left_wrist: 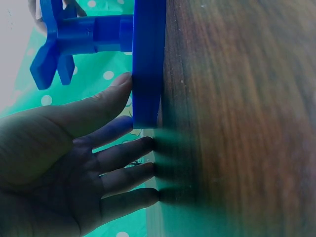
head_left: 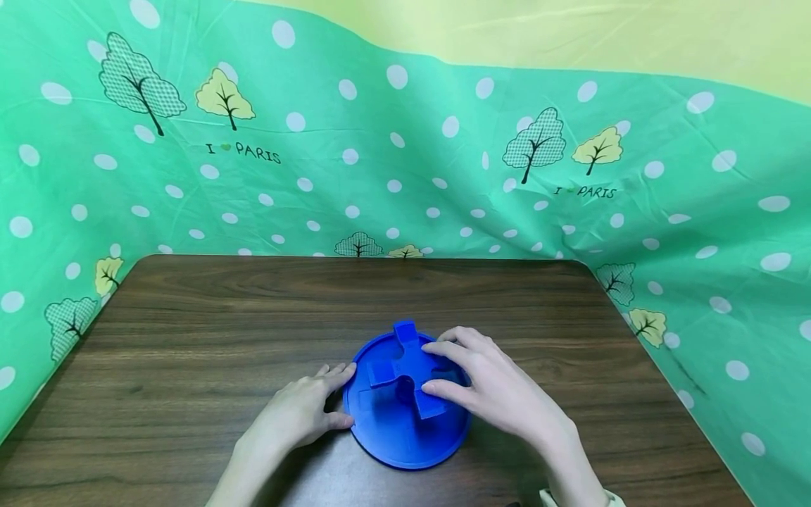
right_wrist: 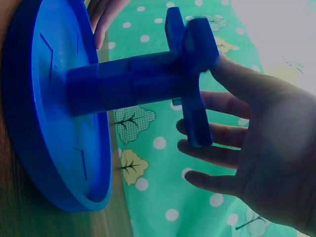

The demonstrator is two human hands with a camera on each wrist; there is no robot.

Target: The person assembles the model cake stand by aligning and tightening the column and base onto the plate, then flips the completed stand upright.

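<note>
Standing upright near the front middle of the table [head_left: 190,317]: blue stand [head_left: 405,401], post axis vertical from round base to cross top. Resting on the cross from the right: right hand [head_left: 491,391], fingers relaxed, nearer. Touching the base rim from the left: left hand [head_left: 298,415], fingers straight.

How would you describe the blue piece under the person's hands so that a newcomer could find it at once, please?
On the dark wooden table backed by green dotted cloth, look near the front edge between the left hand and right hand. The blue stand is a round dish with an upright post topped by a cross, the only blue thing there.
</note>
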